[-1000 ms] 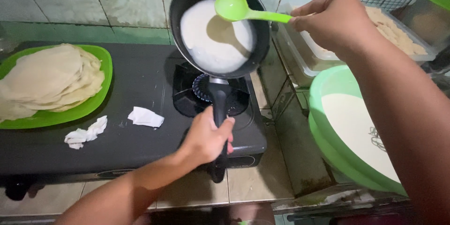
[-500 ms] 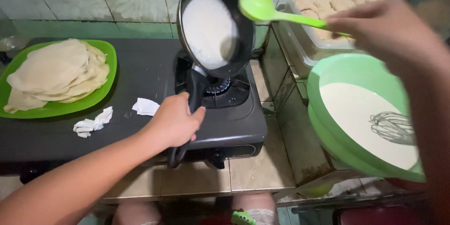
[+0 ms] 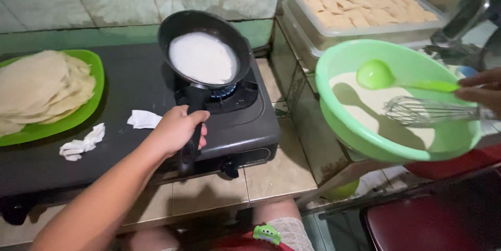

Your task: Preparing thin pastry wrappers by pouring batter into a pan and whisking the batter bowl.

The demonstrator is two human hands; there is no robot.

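Now black frying pan (image 3: 204,47) coated with thin white batter, left hand (image 3: 176,131) clenched on handle, right hand (image 3: 477,91) gripping green ladle (image 3: 389,77).

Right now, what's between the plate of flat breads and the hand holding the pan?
In the head view, two crumpled white paper scraps lie on the dark stove top between the green plate and the left hand.
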